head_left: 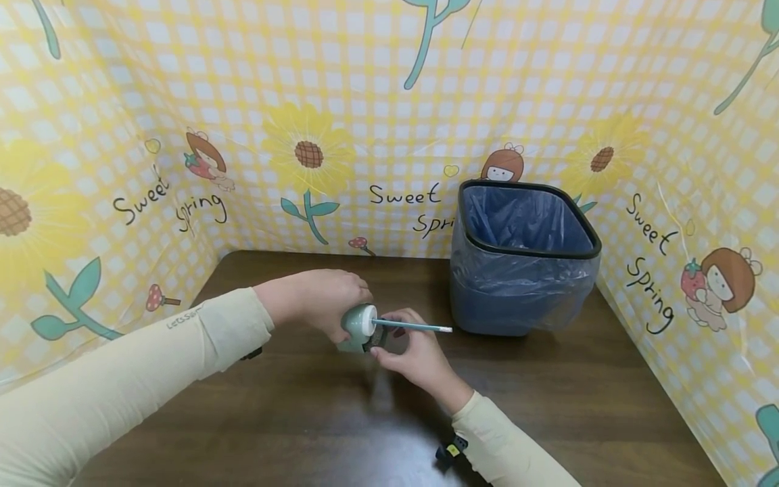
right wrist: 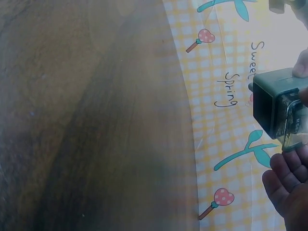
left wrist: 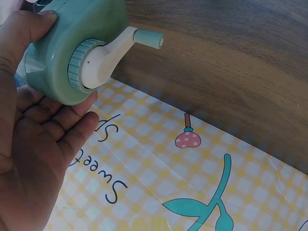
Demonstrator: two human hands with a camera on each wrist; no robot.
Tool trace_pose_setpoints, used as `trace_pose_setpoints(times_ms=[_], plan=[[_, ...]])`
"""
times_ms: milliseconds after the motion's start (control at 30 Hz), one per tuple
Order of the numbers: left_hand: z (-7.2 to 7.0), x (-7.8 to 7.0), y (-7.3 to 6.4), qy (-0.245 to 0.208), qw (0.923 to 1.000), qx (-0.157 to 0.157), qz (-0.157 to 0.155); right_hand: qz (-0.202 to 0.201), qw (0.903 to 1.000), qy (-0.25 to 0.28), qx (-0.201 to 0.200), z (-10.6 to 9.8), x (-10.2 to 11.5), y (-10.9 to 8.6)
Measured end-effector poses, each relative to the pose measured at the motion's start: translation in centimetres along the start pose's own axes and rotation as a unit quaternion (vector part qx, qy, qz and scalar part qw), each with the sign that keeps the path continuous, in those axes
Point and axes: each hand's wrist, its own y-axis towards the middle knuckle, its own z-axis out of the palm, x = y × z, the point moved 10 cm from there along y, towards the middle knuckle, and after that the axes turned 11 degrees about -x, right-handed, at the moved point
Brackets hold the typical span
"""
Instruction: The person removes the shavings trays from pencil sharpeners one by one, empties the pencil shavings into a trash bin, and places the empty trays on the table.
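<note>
Sharpener (left wrist: 84, 29) held above the table (head_left: 274, 419), left of the bin (head_left: 517, 308); left hand (head_left: 331, 301) curled round its body, right hand (head_left: 422, 355) pinching the clear drawer (right wrist: 292, 126). Judged light, stiff and smooth; drawer likely brittle: grip the body's sides, clear of the crank (left wrist: 108, 60)

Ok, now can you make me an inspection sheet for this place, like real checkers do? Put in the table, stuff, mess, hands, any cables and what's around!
Surface: brown wood-look table, shiny near the front.
Job's things: green sharpener with a white crank; blue pencil sticking out of it; clear tray against it, how far out I can't tell.
Clutter: just a bin with a bag in it, back right.
Hands: left hand grips the sharpener; right hand pinches the tray.
Cables: nothing seen.
Surroundings: yellow checked cloth with flowers and "Sweet Spring".
</note>
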Motion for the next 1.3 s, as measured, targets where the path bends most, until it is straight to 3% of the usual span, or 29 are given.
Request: trace_pose_setpoints(times_ms=[367, 1300], plan=[[0.2, -0.2, 0.4, -0.012, 0.9999, -0.004, 0.003, 0.009, 0.9997, -0.017, -0.013, -1.2, 0.1, -0.4], [0.1, 0.5, -0.6, -0.009, 0.9998, 0.001, -0.016, -0.010, 0.9993, -0.022, -0.027, -1.4, 0.4, -0.4]])
